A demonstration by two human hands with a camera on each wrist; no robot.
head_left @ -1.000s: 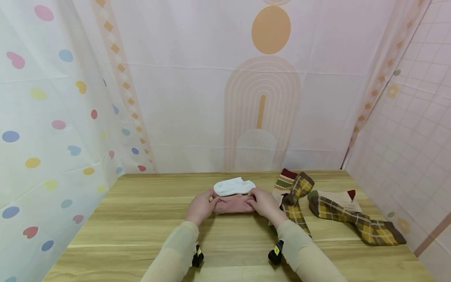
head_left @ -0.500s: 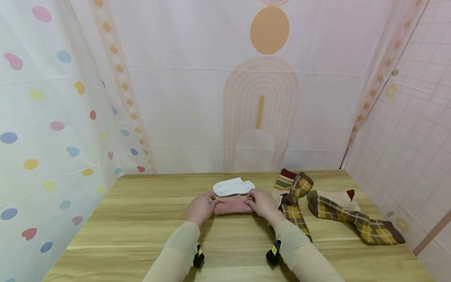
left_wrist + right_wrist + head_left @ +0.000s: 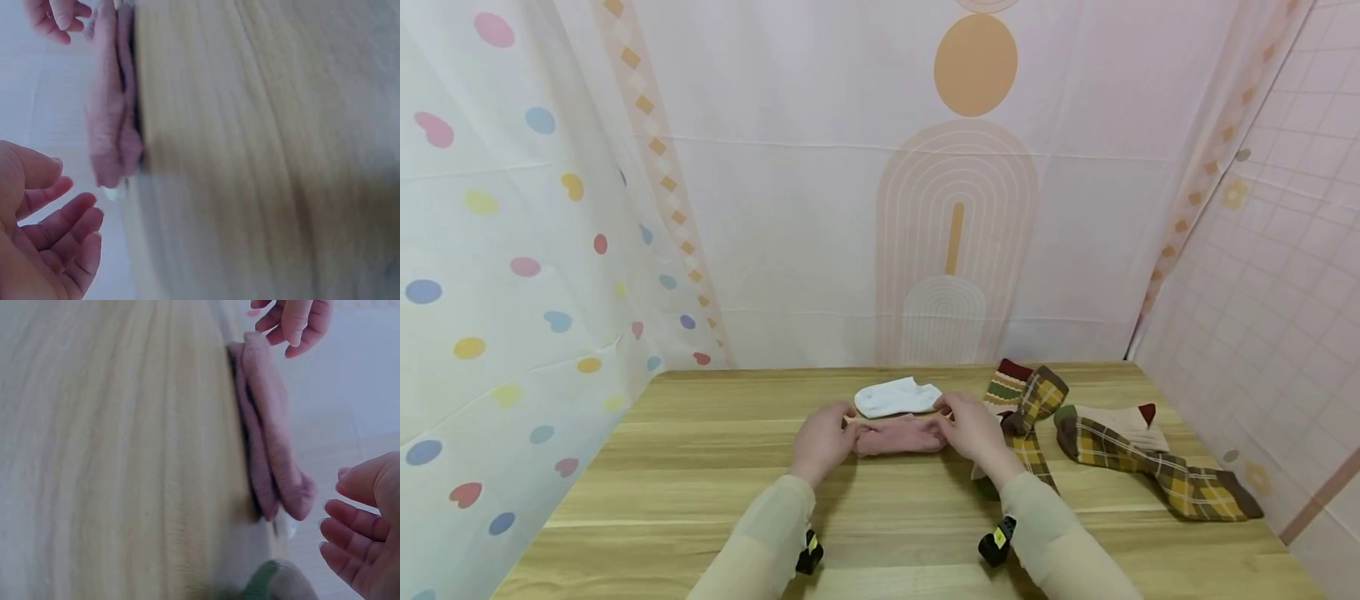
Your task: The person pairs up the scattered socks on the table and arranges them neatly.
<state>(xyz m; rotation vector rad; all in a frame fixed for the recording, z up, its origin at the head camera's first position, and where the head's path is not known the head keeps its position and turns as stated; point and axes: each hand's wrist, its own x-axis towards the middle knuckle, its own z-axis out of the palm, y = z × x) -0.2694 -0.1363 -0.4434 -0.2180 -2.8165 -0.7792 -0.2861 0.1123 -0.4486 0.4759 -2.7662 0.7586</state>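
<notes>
A pink sock, lying folded in two layers, rests on the table between the hands. My left hand is beside its left end, thumb apart from loosely bent fingers; the left wrist view shows a gap between them and the cloth. At the other end, my right hand is likewise spread, and in the right wrist view its fingers stand apart from the pink fabric. Just behind the pink sock lies a white ankle sock, flat, its right end close to the right fingertips.
To the right, brown-and-yellow plaid socks overlap a striped sock. Farther right, a plaid sock lies across a cream sock with a dark red tip. Patterned curtains hang along the wooden table's back and sides.
Both hands held the pink sock's ends earlier; now they have let go and drawn slightly apart, left hand leftward, right hand rightward. The socks stay in place.
</notes>
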